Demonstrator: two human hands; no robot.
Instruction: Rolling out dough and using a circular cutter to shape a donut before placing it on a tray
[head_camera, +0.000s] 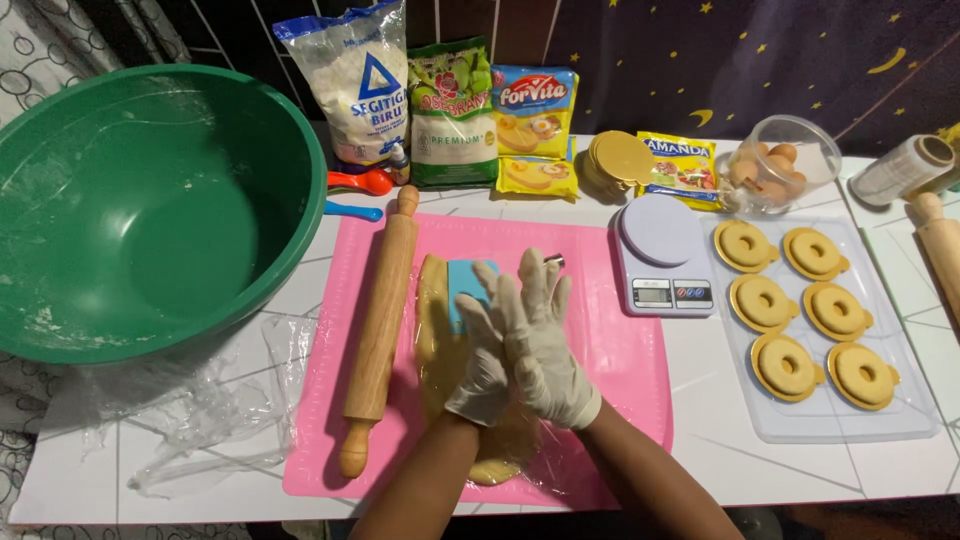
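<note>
Both my hands wear white gloves and press flat, one over the other, on a long slab of yellow dough (433, 300) under clear plastic wrap on a pink mat (620, 350). My right hand (545, 345) lies partly across my left hand (482, 360), fingers spread. A light blue scraper (465, 282) lies on the dough just beyond my fingertips. A wooden rolling pin (380, 320) rests along the mat's left side, next to the dough.
A big green bowl (150, 200) stands at left above crumpled plastic wrap (200, 420). A kitchen scale (662, 255) sits right of the mat, beside a white tray (820, 425) holding several ring-shaped doughs on gold bases. Bags of ingredients, a tub of eggs (775, 165) line the back.
</note>
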